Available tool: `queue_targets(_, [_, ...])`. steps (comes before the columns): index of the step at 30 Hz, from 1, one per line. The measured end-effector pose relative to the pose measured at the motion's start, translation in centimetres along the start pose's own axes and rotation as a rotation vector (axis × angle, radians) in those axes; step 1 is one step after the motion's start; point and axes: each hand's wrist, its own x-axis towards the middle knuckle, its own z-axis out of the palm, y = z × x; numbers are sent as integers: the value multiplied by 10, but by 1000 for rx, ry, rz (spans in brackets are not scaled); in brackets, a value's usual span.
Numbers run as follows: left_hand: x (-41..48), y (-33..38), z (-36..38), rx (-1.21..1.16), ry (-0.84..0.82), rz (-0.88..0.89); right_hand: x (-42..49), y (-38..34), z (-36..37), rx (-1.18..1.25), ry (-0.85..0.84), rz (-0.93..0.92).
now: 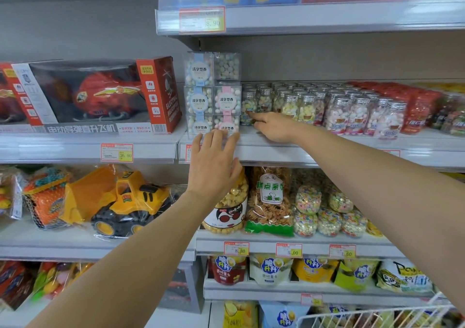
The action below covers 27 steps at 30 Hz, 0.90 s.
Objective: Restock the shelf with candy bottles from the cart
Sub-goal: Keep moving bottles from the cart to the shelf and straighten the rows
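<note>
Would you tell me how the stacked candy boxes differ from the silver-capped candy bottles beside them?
The candy boxes are square-sided cubes; the candy bottles are round with silver caps. The boxes are stacked three high; the bottles stand in one layer, in rows. Both are clear, show pastel candies and sit on the same shelf.

The candy bottles [337, 112] are clear with silver caps, and the sweets [307, 113] inside are pale yellow, white and pink; the leftmost seem to hold mixed pastel pieces, but they are blurred. The clear cube boxes [212, 93] carry light blue or pink bands with white round labels. The shelf [327, 155] is pale grey, its price tags [116, 152] red-edged with yellow.
</note>
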Motion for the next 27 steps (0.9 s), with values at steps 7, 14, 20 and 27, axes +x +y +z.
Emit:
queue_targets(7, [-4,6,-6,-28,-24,-6,-21,-2,-2,73,174,-71])
queue_targets(14, [-22,39,-23,-99,20,42,-95,5,-4,193,508,-199])
queue_targets(20, [-68,96,-8,-239,-89,89,-191,44,28,233,513,-71])
queue_targets(27, [-159,176,42,-460,-481,124,-289,128,119,299,355,191])
